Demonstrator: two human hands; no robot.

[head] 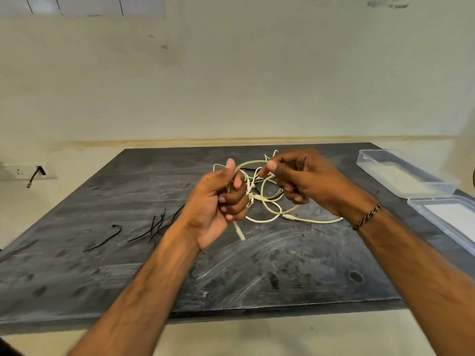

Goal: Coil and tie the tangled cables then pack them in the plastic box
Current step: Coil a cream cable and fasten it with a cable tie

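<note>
Both hands raised over a dark, scuffed surface, working a tangle of white cables. Left hand curled closed around a bunch of cable strands, thumb up, one white plug end poking out below the palm. Right hand pinching a raised loop between thumb and forefinger, other fingers bent inward. Rest of the tangle lying on the surface between and just beyond the hands, one strand trailing off under the right wrist. Beaded bracelet on that wrist. Black ties scattered on the surface to the left, well apart from the cables. Clear plastic box at the far right edge — open, its lid lying just beside it, nearer the camera. Wall socket at far left with a black plug in it. No readable writing or labels anywhere.
</note>
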